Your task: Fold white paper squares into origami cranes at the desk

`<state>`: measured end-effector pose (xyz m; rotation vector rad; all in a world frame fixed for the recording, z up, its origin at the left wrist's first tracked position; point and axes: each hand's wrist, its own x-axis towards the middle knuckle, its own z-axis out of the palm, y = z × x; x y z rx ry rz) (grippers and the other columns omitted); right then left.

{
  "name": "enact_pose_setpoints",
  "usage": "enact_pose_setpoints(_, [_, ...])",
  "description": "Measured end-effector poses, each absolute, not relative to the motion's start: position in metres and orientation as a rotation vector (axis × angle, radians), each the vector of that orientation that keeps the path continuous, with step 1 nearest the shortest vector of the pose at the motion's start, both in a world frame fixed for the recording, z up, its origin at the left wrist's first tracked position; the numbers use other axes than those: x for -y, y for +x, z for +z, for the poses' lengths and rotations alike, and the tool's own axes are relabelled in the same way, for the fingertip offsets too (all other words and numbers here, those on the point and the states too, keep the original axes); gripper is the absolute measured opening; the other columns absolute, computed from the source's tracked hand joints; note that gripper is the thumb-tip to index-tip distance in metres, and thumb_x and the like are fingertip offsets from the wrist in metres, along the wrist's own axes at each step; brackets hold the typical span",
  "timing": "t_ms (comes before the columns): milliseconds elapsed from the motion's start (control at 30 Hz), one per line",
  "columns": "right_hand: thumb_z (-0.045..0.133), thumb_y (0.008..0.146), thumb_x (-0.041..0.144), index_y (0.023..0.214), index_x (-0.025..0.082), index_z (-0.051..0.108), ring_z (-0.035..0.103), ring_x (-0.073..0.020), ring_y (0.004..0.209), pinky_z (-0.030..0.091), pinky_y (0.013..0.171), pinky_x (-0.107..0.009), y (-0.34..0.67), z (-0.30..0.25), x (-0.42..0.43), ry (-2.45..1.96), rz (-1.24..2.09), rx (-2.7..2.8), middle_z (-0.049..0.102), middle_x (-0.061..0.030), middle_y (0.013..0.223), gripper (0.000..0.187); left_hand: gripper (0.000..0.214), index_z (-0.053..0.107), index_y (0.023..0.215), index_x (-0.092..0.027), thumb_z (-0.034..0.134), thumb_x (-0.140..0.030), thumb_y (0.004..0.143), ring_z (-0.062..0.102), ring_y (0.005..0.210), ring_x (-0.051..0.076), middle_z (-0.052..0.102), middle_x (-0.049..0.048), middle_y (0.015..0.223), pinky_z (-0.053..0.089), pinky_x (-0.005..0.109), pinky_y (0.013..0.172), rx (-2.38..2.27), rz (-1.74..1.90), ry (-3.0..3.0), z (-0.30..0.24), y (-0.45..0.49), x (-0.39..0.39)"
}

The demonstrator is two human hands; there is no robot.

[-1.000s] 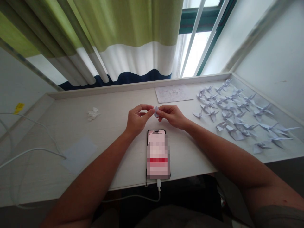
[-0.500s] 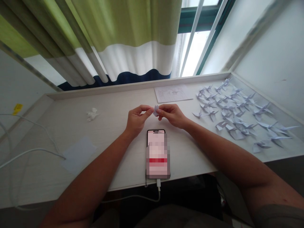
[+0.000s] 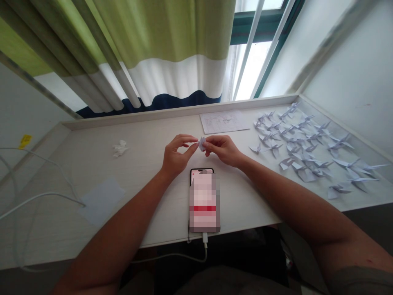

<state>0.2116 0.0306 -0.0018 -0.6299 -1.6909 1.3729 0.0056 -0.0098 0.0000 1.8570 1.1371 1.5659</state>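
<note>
A small folded white paper piece (image 3: pixel 202 144) is held up over the desk, between my two hands. My right hand (image 3: pixel 223 149) pinches its right side between thumb and fingers. My left hand (image 3: pixel 179 152) reaches its left tip with thumb and index finger, the other fingers loosely curved. Fingertips partly hide the paper, so its folds are hard to make out. Below the hands lies a phone (image 3: pixel 202 200) with a blurred pinkish screen. Several folded paper cranes (image 3: pixel 302 139) are spread over the right side of the desk.
A printed sheet (image 3: pixel 224 121) lies behind my hands. Crumpled white paper (image 3: pixel 120 148) and a flat white sheet (image 3: pixel 102 201) are on the left. White cables (image 3: pixel 39 198) cross the left side; a charging cable (image 3: pixel 205 241) hangs from the phone. Raised rims edge the desk (image 3: pixel 153 143).
My left index finger has lifted slightly and its fingers have loosened around the paper's left tip. The right hand keeps its pinch. The view has shifted very slightly.
</note>
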Motion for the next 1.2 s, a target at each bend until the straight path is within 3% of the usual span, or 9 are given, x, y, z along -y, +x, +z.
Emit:
enact_pose_setpoints(300, [0.082, 0.088, 0.061, 0.089, 0.018, 0.080, 0.065, -0.0132, 0.073, 0.060, 0.069, -0.028, 0.210, -0.001, -0.029, -0.639, 1.368, 1.703, 0.075, -0.0040, 0.086, 0.043, 0.007, 0.082, 0.098, -0.027, 0.079, -0.032, 0.094, 0.072, 0.093, 0.020, 0.080, 0.0040, 0.100, 0.059, 0.036, 0.083, -1.138, 1.616, 2.124, 0.004, 0.001, 0.009])
enact_pose_setpoints(800, [0.082, 0.087, 0.062, 0.090, 0.019, 0.081, 0.066, -0.0144, 0.075, 0.062, 0.069, -0.029, 0.211, 0.000, -0.028, -0.635, 1.359, 1.712, 0.076, -0.0040, 0.086, 0.043, 0.013, 0.082, 0.101, -0.031, 0.073, -0.040, 0.099, 0.072, 0.099, 0.025, 0.081, 0.0053, 0.105, 0.057, 0.042, 0.090, -1.216, 1.498, 2.383, 0.007, -0.007, 0.006])
enact_pose_setpoints(1200, [0.083, 0.085, 0.065, 0.086, 0.018, 0.079, 0.064, -0.0132, 0.070, 0.060, 0.066, -0.028, 0.209, 0.001, -0.028, -0.659, 1.352, 1.687, 0.074, -0.0034, 0.083, 0.047, 0.016, 0.078, 0.098, -0.026, 0.067, -0.036, 0.102, 0.078, 0.101, 0.025, 0.085, 0.0054, 0.106, 0.054, 0.042, 0.098, -1.280, 1.496, 2.336, 0.004, 0.003, 0.012])
